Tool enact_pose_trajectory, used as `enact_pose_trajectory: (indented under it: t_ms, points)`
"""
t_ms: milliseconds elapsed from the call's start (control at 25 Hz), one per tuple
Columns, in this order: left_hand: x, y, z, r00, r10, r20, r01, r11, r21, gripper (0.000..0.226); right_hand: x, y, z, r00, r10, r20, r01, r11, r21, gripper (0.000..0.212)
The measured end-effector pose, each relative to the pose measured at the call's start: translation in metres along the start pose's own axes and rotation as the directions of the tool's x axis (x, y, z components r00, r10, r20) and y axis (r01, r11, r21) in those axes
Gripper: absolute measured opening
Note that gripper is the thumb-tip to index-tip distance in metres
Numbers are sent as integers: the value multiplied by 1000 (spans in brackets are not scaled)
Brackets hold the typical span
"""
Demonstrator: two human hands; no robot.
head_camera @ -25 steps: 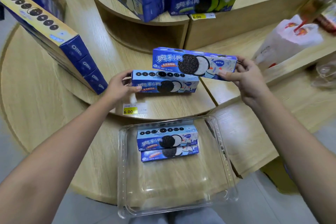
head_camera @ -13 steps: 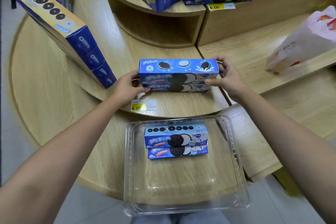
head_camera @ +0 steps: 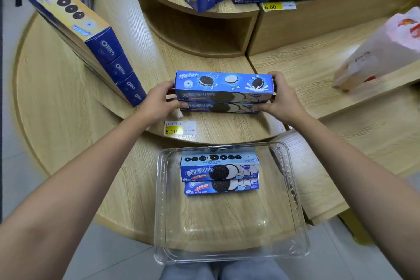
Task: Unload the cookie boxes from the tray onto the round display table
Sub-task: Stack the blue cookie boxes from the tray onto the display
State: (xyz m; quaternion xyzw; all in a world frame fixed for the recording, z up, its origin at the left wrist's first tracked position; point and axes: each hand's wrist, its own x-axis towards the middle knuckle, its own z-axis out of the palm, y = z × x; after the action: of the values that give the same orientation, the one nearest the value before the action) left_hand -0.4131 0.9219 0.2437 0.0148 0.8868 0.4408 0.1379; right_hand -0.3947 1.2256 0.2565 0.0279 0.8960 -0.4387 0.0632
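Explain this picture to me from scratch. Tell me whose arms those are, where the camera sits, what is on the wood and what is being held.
There is no machine here. A person wears one camera on the head, looking down, so the two arms are their own.

The left hand and right hand press on the ends of two stacked blue cookie boxes on the middle step of a tiered wooden display table.

Nearer the person, a clear plastic tray rests on the lowest step and holds two more boxes, also stacked.

Also in view: a leaning row of longer boxes on the left, yellow price tags reading 6.00, and a pale bag on the right.
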Motion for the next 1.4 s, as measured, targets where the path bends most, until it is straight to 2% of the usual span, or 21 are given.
enact_pose_trajectory:
  t_ms: [240, 360, 440, 520, 640, 720, 840, 960, 1040, 1160, 1400]
  points:
    - [-1, -4, 4, 1000, -12, -6, 13, 999, 50, 59, -3, -2, 1, 1000, 24, 9, -25, 1000, 19, 76]
    - [-17, -6, 12, 986, 39, -161, -20, 993, 119, 64, -18, -2, 7, 991, 125, -48, -125, 992, 14, 94]
    - [-48, -9, 25, 943, 51, -330, -35, 998, 54, 52, -46, -1, 17, 965, 221, -141, -210, 974, 85, 87]
    - [-91, -18, 48, 920, 4, -392, -8, 1000, -8, 36, -85, 6, 33, 949, 280, -145, -251, 949, 191, 70]
    - [-150, -37, 91, 967, -143, -212, 150, 988, 18, 37, -141, 23, 58, 923, 380, -63, -362, 912, 192, 53]
    - [-173, -51, 115, 979, -171, -110, 187, 970, 154, 49, -160, 35, 75, 875, 484, 1, -474, 858, 198, 58]
    - [-173, -60, 124, 994, -77, -81, 104, 910, 402, 57, -164, 50, 96, 776, 623, 97, -628, 752, 198, 75]
    - [-155, -56, 118, 995, 86, -56, -33, 791, 610, 60, -158, 68, 113, 716, 685, 137, -698, 696, 169, 65]
    - [-146, -55, 116, 987, 161, -8, -115, 737, 666, 67, -153, 74, 122, 701, 697, 147, -712, 678, 182, 64]
    - [-136, -57, 120, 977, 190, 98, -200, 658, 726, 73, -151, 78, 133, 696, 712, 94, -715, 675, 183, 73]
    - [-123, -61, 122, 957, 212, 198, -286, 576, 766, 45, -164, 83, 145, 671, 741, 9, -731, 660, 170, 80]
